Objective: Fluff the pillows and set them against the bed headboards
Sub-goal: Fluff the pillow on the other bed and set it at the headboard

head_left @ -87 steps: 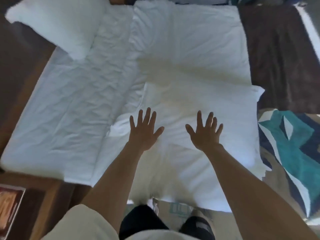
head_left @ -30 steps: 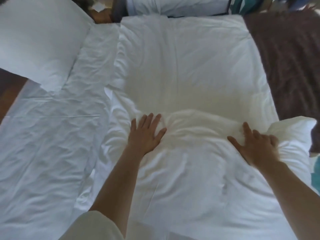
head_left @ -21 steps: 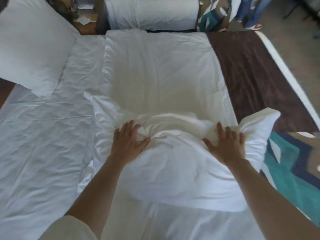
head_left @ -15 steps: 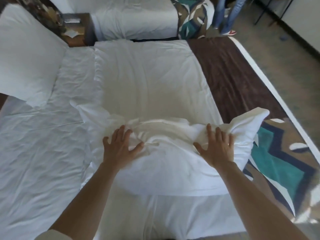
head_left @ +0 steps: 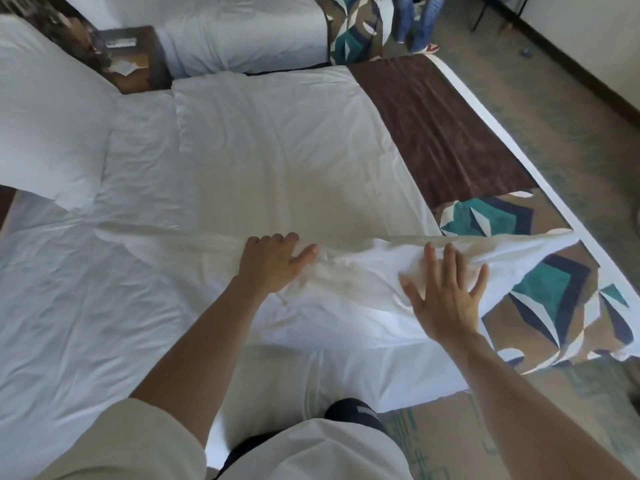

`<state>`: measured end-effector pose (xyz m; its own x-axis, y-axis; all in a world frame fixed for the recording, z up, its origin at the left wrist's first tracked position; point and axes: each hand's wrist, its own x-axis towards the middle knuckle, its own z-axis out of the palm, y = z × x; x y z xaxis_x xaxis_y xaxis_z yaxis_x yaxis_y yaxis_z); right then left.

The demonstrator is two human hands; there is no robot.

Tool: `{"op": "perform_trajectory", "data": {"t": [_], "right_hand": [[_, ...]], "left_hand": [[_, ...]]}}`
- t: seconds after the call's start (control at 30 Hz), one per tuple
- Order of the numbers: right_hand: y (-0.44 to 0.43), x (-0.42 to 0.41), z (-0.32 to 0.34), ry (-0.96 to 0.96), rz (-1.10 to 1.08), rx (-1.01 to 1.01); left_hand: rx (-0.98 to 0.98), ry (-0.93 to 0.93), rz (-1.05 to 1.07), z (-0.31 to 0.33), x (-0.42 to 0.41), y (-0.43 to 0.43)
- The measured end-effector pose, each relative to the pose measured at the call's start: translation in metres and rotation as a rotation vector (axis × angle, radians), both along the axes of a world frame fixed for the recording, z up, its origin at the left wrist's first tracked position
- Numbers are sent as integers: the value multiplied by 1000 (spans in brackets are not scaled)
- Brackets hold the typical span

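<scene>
A white pillow (head_left: 349,299) lies across the near side of the bed (head_left: 277,161), its right corner sticking out over the patterned runner. My left hand (head_left: 273,261) presses on the pillow's far edge with the fingers curled into the fabric. My right hand (head_left: 446,292) lies flat on the pillow with its fingers spread. A second white pillow (head_left: 48,112) leans at the far left by the dark headboard (head_left: 45,22).
A brown and teal patterned runner (head_left: 540,292) covers the foot of the bed on the right. A wooden nightstand (head_left: 131,60) and a second bed (head_left: 235,26) stand beyond. A person's legs (head_left: 415,22) stand at the top. Carpet lies to the right.
Both hands slid along the pillow toward me and the pillow flattened out. My right hand lifted its grip and spread flat. The view pulled back, showing more floor.
</scene>
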<state>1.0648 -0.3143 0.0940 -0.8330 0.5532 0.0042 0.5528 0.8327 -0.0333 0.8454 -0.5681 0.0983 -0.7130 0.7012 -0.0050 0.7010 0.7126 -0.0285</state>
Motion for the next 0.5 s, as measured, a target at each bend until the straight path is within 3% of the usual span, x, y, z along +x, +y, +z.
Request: {"op": "perform_trajectory", "data": {"t": [0.1,0.2,0.37,0.5], "right_hand": [[16,-23,11,12,114,7],[49,-37,17,-48,228,43],[114,-44,30,-141,222,112],[138,-50,13,-116,261,21]], "left_hand": [[-73,27,-6,-1,14,-12],[-20,-12,68,10,14,-22],[57,28,193,17,-7,-83],[62,6,285,18,-8,-124]]}}
